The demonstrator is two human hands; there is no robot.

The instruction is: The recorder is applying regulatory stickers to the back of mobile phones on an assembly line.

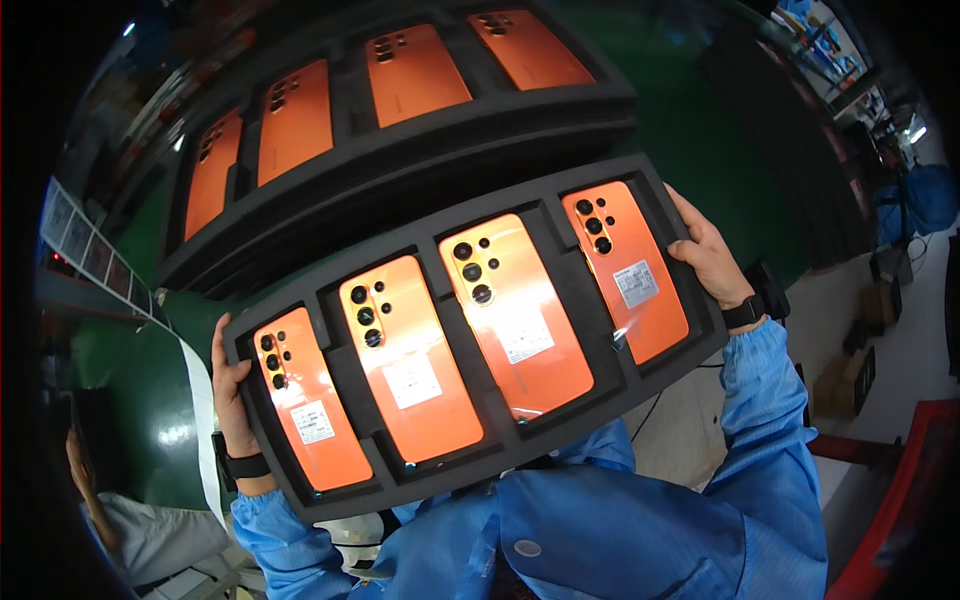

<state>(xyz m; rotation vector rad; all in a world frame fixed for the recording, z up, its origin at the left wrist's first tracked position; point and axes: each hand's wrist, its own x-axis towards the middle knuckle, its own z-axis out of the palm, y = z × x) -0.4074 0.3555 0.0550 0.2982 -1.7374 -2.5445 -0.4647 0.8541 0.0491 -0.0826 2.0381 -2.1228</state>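
Between my two hands is a black foam tray (560,428), tilted with its right end higher. Several orange phones lie in its pockets, backs up, such as the leftmost phone (340,455) and the rightmost phone (660,330). Each bears a white label, like this label (412,380), and a cluster of dark camera lenses. My left hand (232,395) grips the tray's left end, thumb on the side wall. Around the right end closes my right hand (708,258); some of its fingers are hidden behind the tray.
Beyond the held tray, a stack of black foam trays (430,150) holds more orange phones without visible labels. It rests on a green work surface (690,110). Another person's arm (90,490) shows at far left. Boxes (845,385) and a red frame (900,490) stand right.
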